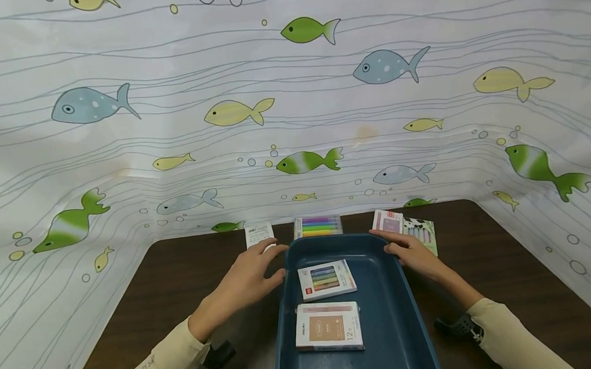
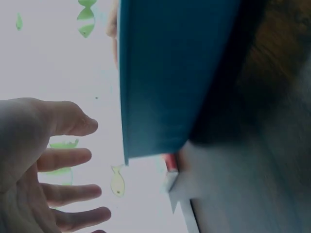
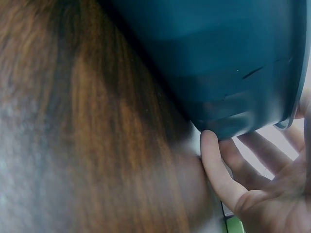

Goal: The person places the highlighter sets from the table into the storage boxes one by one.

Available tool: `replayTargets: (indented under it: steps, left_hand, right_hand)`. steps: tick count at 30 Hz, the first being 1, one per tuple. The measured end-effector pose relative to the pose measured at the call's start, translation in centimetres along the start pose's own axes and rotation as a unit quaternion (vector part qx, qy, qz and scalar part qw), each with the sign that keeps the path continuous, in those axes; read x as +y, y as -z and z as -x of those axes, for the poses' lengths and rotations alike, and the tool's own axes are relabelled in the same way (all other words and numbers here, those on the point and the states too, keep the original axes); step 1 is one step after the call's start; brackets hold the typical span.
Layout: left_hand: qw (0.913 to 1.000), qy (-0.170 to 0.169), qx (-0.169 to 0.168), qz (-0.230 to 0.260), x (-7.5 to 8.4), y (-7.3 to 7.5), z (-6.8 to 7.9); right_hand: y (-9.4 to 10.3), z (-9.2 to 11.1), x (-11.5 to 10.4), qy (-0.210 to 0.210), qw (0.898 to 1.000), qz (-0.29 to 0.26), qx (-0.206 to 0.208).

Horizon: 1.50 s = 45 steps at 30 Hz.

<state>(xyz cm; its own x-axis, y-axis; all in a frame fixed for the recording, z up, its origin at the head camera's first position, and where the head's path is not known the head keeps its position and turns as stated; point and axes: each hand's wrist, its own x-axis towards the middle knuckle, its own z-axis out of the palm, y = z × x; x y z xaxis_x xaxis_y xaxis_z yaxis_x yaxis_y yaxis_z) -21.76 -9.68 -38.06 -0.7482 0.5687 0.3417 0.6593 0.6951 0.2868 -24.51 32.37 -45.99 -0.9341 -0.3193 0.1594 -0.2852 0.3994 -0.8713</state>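
Observation:
A deep blue plastic tray (image 1: pixel 387 312) stands on the dark table with two boxes in it. One is a white box (image 1: pixel 326 280) with a window showing coloured sticks; nearer lies a white box (image 1: pixel 328 327) with a brown panel marked 12. My left hand (image 1: pixel 252 271) is beside the tray's far left corner, fingers spread; in the left wrist view, a gap separates them from the tray wall (image 2: pixel 165 77). At the far right corner, my right hand (image 1: pixel 414 253) grips the tray, its fingers against the outside wall (image 3: pixel 233 97) and its thumb at the rim.
Behind the tray lie a pack of coloured pens (image 1: pixel 319 226) and, to its left, a white box (image 1: pixel 259 233) with printed text. A pink-and-white box (image 1: pixel 388 221) and a cow-patterned pack (image 1: pixel 421 233) lie at the back right. Fish-printed sheeting (image 1: pixel 317 123) encloses the table (image 1: pixel 180 277).

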Motion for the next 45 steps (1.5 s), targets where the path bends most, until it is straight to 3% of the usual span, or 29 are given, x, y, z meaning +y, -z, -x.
replayTargets:
  steps: [10, 15, 22, 32, 39, 45]
  left_hand:
    - [0.998, 0.052, -0.034, 0.002, -2.9, -1.1, -0.8]
    - [0.9976, 0.051, -0.048, 0.005, -4.3, -1.8, -1.1]
    - [0.9975, 0.055, -0.042, 0.018, -6.0, -3.3, -2.3]
    - [0.9907, 0.129, -0.027, 0.033, -8.9, -5.5, -3.7]
    - [0.9821, 0.178, -0.056, 0.028, -9.5, -6.2, -4.1]
    - [0.9818, 0.178, -0.066, 0.014, -9.4, -6.8, -4.6]
  right_hand:
    - [0.2, 0.1, 0.1, 0.003, 1.0, -0.005, -0.002]
    - [0.1, 0.2, 0.4, -0.002, 1.0, -0.005, -0.003]
    - [0.2, 0.2, 0.4, -0.011, 1.0, -0.012, 0.002]
    - [-0.1, -0.1, 0.4, 0.007, 1.0, -0.011, -0.005]
    - [-0.1, -0.2, 0.1, -0.004, 1.0, -0.008, -0.004]
    - [0.2, -0.1, 0.2, -0.003, 1.0, -0.004, -0.003]
